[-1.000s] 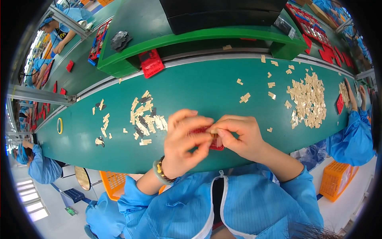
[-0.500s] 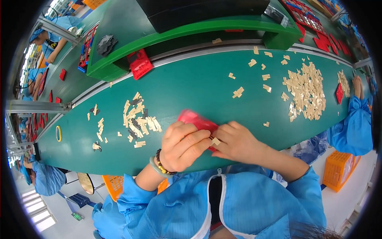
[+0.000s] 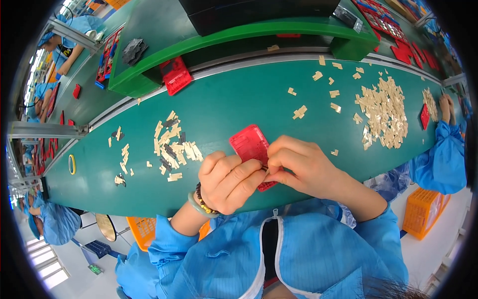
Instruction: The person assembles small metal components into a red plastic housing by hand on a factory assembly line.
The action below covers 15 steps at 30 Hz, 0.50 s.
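Observation:
A red plastic shell (image 3: pixel 247 141), flat and roughly rectangular, is held over the green table in front of my chest. My left hand (image 3: pixel 230 182) is closed on it, with the fingers bent across its lower part. My right hand (image 3: pixel 304 163) makes a pinch at the shell's right side, thumb and fingertips meeting the left fingertips. What the pinch holds is small and mostly covered by fingers. To the left of my hands lie strips (image 3: pixel 172 144), cream and dark grey, in a loose heap. A large pile of small cream pieces (image 3: pixel 382 112) lies on the right.
A green raised shelf (image 3: pixel 239 44) with a black box (image 3: pixel 259 15) runs along the table's far side. Another red shell (image 3: pixel 176 77) leans by its left support. A yellow ring (image 3: pixel 72 164) lies far left. Co-workers sit at both sides; one sleeve (image 3: pixel 438 159) shows at right.
The red shell has turned more face-up and shows more of itself. My right hand has risen and brought its fingertips to the left ones, where a cream piece was showing.

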Each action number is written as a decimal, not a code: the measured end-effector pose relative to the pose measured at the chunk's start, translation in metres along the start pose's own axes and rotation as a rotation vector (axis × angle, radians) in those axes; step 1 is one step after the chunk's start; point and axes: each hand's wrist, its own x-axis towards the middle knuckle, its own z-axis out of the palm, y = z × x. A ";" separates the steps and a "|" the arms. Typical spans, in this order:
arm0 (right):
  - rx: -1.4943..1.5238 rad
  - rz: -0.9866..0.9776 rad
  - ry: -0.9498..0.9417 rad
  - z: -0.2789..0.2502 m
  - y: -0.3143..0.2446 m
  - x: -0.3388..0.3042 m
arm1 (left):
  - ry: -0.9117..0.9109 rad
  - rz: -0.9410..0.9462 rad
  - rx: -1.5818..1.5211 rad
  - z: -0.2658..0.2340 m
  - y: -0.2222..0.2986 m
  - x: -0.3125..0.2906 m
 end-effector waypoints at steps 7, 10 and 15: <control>-0.096 -0.079 0.021 -0.001 0.001 0.004 | 0.012 0.105 0.096 -0.002 0.001 -0.001; -0.142 -0.087 0.045 -0.003 -0.001 0.003 | 0.014 0.091 0.117 0.000 0.000 -0.001; -0.501 0.210 0.102 -0.020 0.031 -0.022 | -0.253 -0.556 -0.171 0.004 -0.013 -0.001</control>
